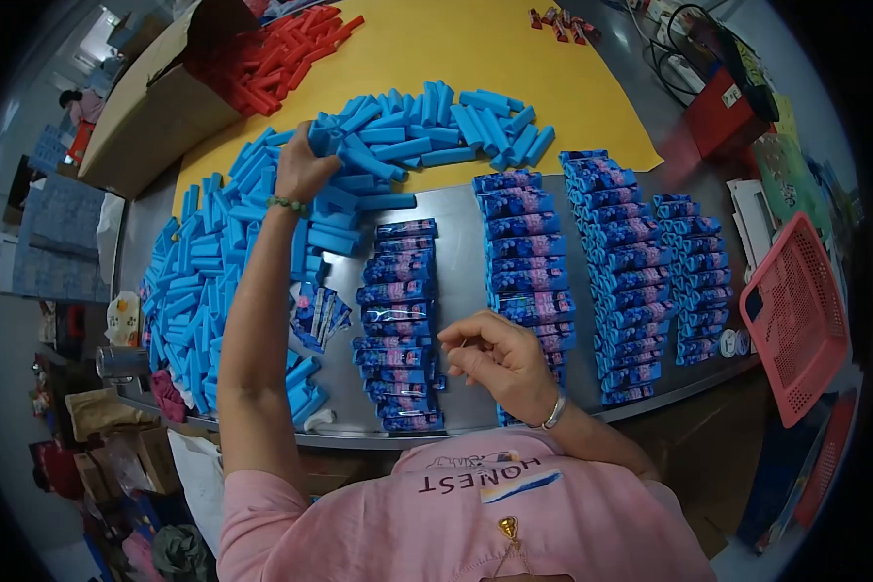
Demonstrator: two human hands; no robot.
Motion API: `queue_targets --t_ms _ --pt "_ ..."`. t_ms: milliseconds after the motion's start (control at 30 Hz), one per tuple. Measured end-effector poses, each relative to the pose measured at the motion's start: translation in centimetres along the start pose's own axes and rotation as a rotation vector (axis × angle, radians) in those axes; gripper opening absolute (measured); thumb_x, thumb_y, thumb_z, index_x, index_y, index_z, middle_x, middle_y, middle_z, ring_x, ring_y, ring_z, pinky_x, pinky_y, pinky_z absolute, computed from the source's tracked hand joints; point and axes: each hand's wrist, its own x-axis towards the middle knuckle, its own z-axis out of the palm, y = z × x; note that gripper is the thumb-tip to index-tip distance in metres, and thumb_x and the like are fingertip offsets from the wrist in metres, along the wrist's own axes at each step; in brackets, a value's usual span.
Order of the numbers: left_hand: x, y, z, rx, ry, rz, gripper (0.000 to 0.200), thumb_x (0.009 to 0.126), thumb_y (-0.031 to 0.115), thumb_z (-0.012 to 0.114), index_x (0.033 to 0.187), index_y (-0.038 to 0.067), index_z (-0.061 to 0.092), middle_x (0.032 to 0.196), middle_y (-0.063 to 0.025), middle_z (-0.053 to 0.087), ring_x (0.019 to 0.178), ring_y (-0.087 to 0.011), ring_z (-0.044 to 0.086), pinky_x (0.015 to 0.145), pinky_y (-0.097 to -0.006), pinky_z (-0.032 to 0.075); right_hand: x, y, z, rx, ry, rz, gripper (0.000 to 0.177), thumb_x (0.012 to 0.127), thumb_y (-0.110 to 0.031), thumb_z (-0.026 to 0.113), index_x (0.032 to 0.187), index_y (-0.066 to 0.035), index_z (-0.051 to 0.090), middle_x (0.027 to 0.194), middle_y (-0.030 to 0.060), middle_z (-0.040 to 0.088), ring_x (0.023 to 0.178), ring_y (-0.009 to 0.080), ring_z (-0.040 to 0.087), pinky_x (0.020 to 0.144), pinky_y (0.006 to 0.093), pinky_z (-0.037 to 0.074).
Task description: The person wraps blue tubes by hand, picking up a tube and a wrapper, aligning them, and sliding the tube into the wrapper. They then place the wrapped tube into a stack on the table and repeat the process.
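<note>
My left hand (307, 171) reaches into the pile of blue stick-shaped pieces (209, 247), its thumb and fingers closed around a blue piece (326, 139) at the far side. My right hand (500, 367) is held above the table, its thumb and fingertips pinched together; what they hold, if anything, is too small to name. Beside it on the left runs a column of blue-and-pink printed wrapped pieces (398, 315). Another such column (526, 252) lies partly hidden under my right hand. Several loose printed labels (320, 316) lie between the pile and the nearest column.
Two more printed columns (623, 276) (698, 281) stand to the right. Beyond them a pink plastic basket (795, 320) leans at the table edge. A cardboard box (160, 87) and red stick-shaped pieces (286, 58) are at the back left, on yellow sheeting (456, 44). A metal cup (123, 363) sits at left.
</note>
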Motion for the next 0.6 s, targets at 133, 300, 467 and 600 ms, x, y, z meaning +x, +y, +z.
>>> queue_targets --t_ms 133,300,467,600 --pt "-1.9 -4.5 -4.0 0.686 -0.107 -0.041 0.060 0.064 0.018 0.066 0.120 0.007 0.048 0.115 -0.0162 0.056 0.106 -0.0350 0.053 0.086 -0.0416 0.044 -0.1 0.1 0.3 0.009 -0.024 -0.003 0.014 0.082 -0.003 0.058 0.095 0.002 0.061 0.088 0.0068 0.058 0.072 0.0121 0.063 0.061 0.0207 0.050" --pt "-5.1 -6.3 -5.1 0.832 -0.220 -0.226 0.072 0.066 0.026 0.071 0.130 0.012 0.040 0.127 -0.0143 0.047 0.119 -0.0331 0.042 0.094 -0.0507 0.036 -0.3 0.0 0.5 0.010 -0.028 -0.003 0.013 0.082 -0.003 0.059 0.094 0.002 0.061 0.087 0.0065 0.059 0.072 0.0121 0.063 0.060 0.0206 0.050" --pt "-5.5 -1.8 -3.2 0.837 -0.033 0.075 0.069 0.072 0.026 0.069 0.132 0.015 0.038 0.131 -0.0118 0.042 0.126 -0.0300 0.036 0.100 -0.0540 0.027 -0.4 0.1 0.6 -0.005 -0.034 -0.003 0.013 0.082 -0.003 0.059 0.094 0.002 0.061 0.087 0.0060 0.059 0.071 0.0119 0.063 0.060 0.0207 0.050" --pt "-5.0 1.0 3.4 0.870 -0.135 0.609 0.061 0.076 0.014 0.065 0.132 0.019 0.041 0.133 -0.0075 0.042 0.129 -0.0272 0.032 0.106 -0.0493 0.022 -0.3 0.0 0.6 -0.014 -0.040 -0.007 0.013 0.082 -0.003 0.059 0.094 0.001 0.061 0.087 0.0060 0.059 0.071 0.0118 0.063 0.060 0.0203 0.050"
